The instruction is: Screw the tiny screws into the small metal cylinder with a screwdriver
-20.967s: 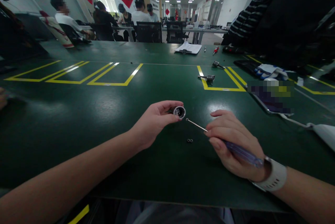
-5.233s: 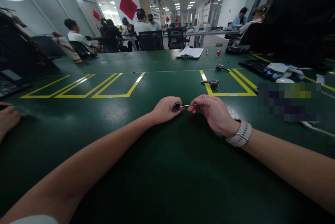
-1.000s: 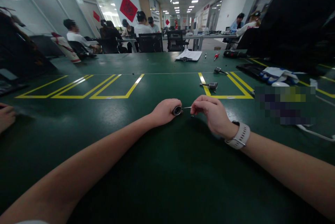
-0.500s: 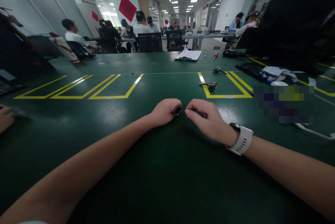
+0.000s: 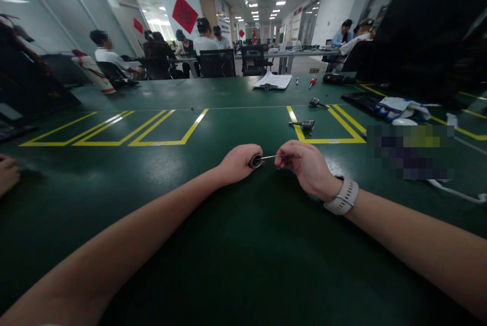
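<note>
My left hand (image 5: pixel 238 163) is wrapped round a dark hollow metal cylinder (image 5: pixel 256 161), its round open end turned to the right; it resembles the hole saws further back. The rest of the cylinder is hidden in my fist. In my right hand (image 5: pixel 307 167) is a slim screwdriver (image 5: pixel 269 157), pinched near its dark handle, which the fingers mostly cover. The thin shaft points left and its tip reaches the cylinder's mouth; how deep it goes I cannot tell. Beyond my right hand lie one hole saw (image 5: pixel 308 125) and another hole saw (image 5: pixel 316 103).
Yellow tape (image 5: pixel 158 143) marks boxes on the green table (image 5: pixel 228 260). A clipboard with paper (image 5: pixel 273 81), a red screwdriver (image 5: pixel 312 81) and white-blue gloves (image 5: pixel 399 107) lie further off. At the left edge is another person's hand (image 5: pixel 8 169). Several people sit behind.
My right hand has turned and its fingers have shifted back along the screwdriver, so more of the shaft shows. My left hand keeps its grip on the cylinder, nearly still.
</note>
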`<state>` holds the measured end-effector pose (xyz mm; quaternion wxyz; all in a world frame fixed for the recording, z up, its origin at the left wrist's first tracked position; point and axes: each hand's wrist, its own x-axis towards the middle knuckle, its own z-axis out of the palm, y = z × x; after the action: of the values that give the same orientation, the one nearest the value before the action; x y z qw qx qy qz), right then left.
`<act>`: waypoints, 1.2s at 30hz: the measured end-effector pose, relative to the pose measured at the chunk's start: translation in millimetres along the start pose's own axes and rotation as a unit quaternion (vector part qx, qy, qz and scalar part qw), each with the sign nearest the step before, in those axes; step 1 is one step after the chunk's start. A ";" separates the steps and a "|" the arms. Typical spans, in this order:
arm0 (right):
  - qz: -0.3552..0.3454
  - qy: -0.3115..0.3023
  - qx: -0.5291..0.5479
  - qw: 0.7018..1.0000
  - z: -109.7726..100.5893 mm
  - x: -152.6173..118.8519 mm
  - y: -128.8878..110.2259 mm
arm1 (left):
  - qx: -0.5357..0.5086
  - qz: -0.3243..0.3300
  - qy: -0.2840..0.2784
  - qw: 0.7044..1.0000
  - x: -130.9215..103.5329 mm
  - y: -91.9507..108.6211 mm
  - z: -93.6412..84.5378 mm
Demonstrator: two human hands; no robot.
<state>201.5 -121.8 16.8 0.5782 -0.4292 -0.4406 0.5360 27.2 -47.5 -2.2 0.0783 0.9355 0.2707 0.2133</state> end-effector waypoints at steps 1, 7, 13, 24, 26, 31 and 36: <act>-0.032 -0.007 -0.016 0.999 -0.2 -1.0 -0.3 | -0.001 -0.004 0.000 1.000 0.0 0.3 -0.2; -0.214 -0.068 -0.294 0.929 0.5 -11.1 -7.7 | -0.003 -0.005 -0.010 1.000 -0.1 2.3 -1.2; -0.130 -0.059 -0.169 0.975 0.0 -5.7 -6.1 | 0.001 0.005 -0.009 1.000 -0.1 0.4 -0.3; 0.001 0.001 0.012 1.000 -1.5 1.5 -0.6 | -0.002 -0.008 -0.001 1.000 0.4 -0.1 -0.2; -0.011 -0.001 0.007 1.000 -2.1 2.1 -1.1 | -0.002 -0.011 -0.005 1.000 0.4 -0.3 -0.5; -0.033 0.032 -0.027 0.999 -2.5 2.2 -6.1 | 0.000 -0.016 -0.007 1.000 -0.2 -1.2 -0.7; -0.043 0.055 -0.038 0.997 -4.6 3.5 -7.4 | 0.000 -0.023 -0.007 1.000 -0.6 -0.2 -1.2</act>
<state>207.9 -118.8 23.0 0.6073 -0.4601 -0.4466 0.4691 26.1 -47.6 -1.5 0.0852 0.9307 0.2911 0.2046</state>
